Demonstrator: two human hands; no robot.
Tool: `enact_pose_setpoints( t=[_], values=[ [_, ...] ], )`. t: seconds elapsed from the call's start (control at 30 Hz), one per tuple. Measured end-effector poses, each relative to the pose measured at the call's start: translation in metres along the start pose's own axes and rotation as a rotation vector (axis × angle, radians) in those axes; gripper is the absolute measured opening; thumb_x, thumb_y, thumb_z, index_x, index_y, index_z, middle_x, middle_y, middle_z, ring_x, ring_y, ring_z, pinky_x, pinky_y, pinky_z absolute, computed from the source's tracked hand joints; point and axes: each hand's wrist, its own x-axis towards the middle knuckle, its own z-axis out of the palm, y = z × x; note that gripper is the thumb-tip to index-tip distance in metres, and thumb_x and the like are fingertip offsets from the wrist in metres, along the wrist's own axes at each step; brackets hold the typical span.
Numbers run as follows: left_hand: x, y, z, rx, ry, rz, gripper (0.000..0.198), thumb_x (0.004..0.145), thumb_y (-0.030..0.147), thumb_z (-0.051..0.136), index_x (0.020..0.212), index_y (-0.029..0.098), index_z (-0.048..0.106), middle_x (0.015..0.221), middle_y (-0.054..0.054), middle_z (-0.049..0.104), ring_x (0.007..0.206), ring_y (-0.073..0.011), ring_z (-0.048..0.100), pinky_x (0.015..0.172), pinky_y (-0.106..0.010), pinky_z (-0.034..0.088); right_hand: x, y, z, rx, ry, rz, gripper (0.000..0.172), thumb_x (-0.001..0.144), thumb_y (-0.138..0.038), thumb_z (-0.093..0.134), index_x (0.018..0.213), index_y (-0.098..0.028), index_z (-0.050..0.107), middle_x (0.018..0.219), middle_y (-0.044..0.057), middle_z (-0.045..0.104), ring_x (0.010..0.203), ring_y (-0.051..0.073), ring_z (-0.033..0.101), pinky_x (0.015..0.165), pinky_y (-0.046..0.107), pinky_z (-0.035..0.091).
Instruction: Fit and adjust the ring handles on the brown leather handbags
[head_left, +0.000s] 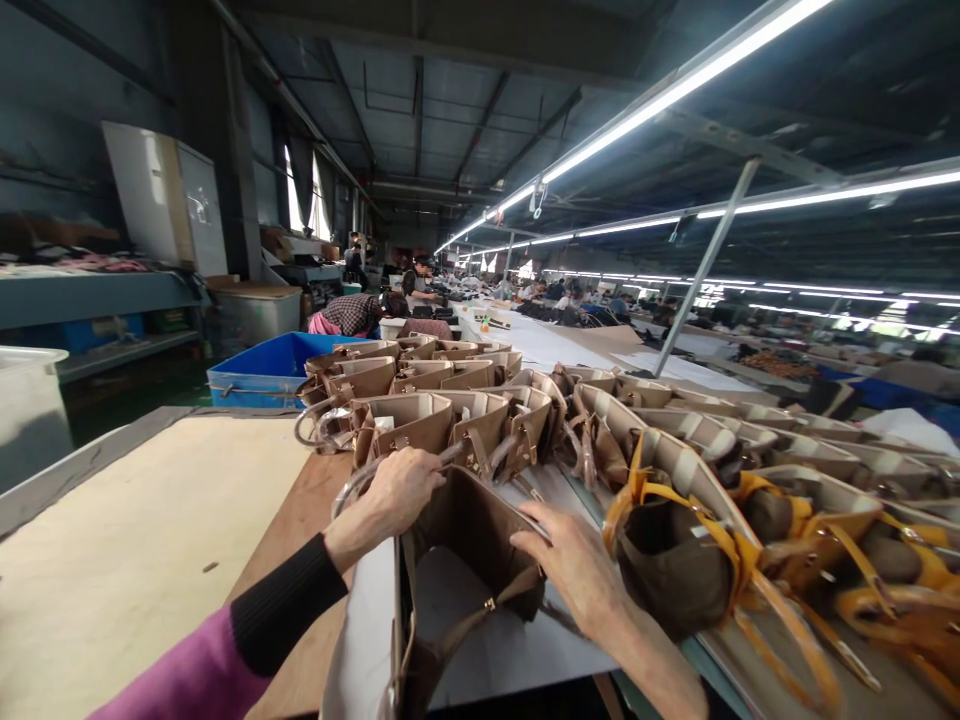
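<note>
A brown handbag [480,520] stands in front of me with its top facing up, and its dark inside shows. My left hand [401,490] grips the far left part of its rim, close to a clear-wrapped handle [354,490]. On the right side of the rim, the thumb and fingers of my right hand [574,560] are closed on the edge. A strap with a small metal fitting [489,604] crosses the near side of the bag. White paper [517,655] lies about it. My right fingertips are partly hidden behind the rim.
Rows of tan handbags [405,415] stand just beyond. Bags with yellow handles [697,500] crowd the right side. To the left lie a pale board [150,500] and a blue bin [262,365]. A slanted metal post [709,265] rises at the right; people work farther back.
</note>
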Motion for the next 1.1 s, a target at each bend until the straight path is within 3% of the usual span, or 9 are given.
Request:
enact_pose_setpoints(
  t=[0.13,0.37,0.57,0.7,0.8,0.97,1.1],
  values=[
    [0.003,-0.003,0.004,-0.005,-0.004,0.003,0.021,0.084,0.026,0.051,0.078,0.017,0.069,0.082,-0.007,0.070,0.081,-0.0205,0.063,0.066,-0.027,0.036,0.001,0.006,0.006,0.060,0.063,-0.009,0.019,0.087,-0.024,0.051,0.072,-0.021,0.061,0.065,-0.001,0.059,0.065,0.017,0.053,0.061,0.026,0.033],
    [0.006,-0.008,0.010,-0.011,0.023,0.010,0.022,0.084,0.028,0.050,0.077,0.018,0.068,0.077,-0.005,0.069,0.076,-0.0193,0.062,0.064,-0.027,0.034,0.005,0.013,0.013,0.164,0.131,-0.029,0.028,0.088,-0.030,0.047,0.063,-0.021,0.057,0.053,-0.002,0.050,0.054,0.015,0.047,0.055,0.026,0.033],
    [0.006,-0.009,0.012,-0.010,0.038,0.005,0.022,0.084,0.029,0.050,0.075,0.018,0.067,0.078,-0.005,0.068,0.075,-0.0185,0.061,0.063,-0.027,0.033,-0.011,0.023,0.013,0.219,0.194,-0.069,0.020,0.087,-0.028,0.045,0.087,-0.019,0.063,0.089,0.005,0.065,0.082,0.019,0.057,0.073,0.025,0.042],
    [0.008,-0.007,0.010,-0.014,0.035,0.013,0.021,0.082,0.028,0.051,0.073,0.018,0.067,0.075,-0.005,0.067,0.072,-0.0178,0.060,0.061,-0.026,0.032,-0.017,0.029,0.011,0.190,0.202,-0.072,0.025,0.088,-0.030,0.044,0.068,-0.021,0.055,0.064,-0.001,0.055,0.063,0.016,0.051,0.061,0.024,0.039],
    [0.007,-0.006,0.008,-0.034,0.028,0.010,0.021,0.082,0.027,0.051,0.073,0.018,0.067,0.072,-0.004,0.066,0.069,-0.0161,0.058,0.060,-0.025,0.032,-0.015,0.029,0.012,0.171,0.203,-0.086,0.030,0.089,-0.031,0.044,0.060,-0.021,0.045,0.057,-0.003,0.047,0.057,0.014,0.045,0.057,0.024,0.035],
    [0.003,-0.008,0.000,-0.066,0.019,0.064,0.020,0.081,0.025,0.052,0.074,0.017,0.068,0.070,-0.002,0.064,0.068,-0.0143,0.056,0.059,-0.023,0.031,-0.021,0.029,0.012,0.176,0.199,-0.153,0.030,0.093,-0.033,0.041,0.068,-0.021,0.051,0.065,-0.001,0.056,0.062,0.016,0.052,0.062,0.025,0.038],
    [0.004,-0.004,-0.004,-0.122,-0.045,0.194,0.017,0.079,0.027,0.056,0.070,0.019,0.069,0.061,0.001,0.061,0.061,-0.0127,0.054,0.056,-0.021,0.032,-0.050,0.036,0.004,0.083,0.118,-0.232,0.028,0.094,-0.035,0.039,0.074,-0.024,0.056,0.076,0.001,0.063,0.065,0.016,0.060,0.062,0.024,0.043]
  ],
)
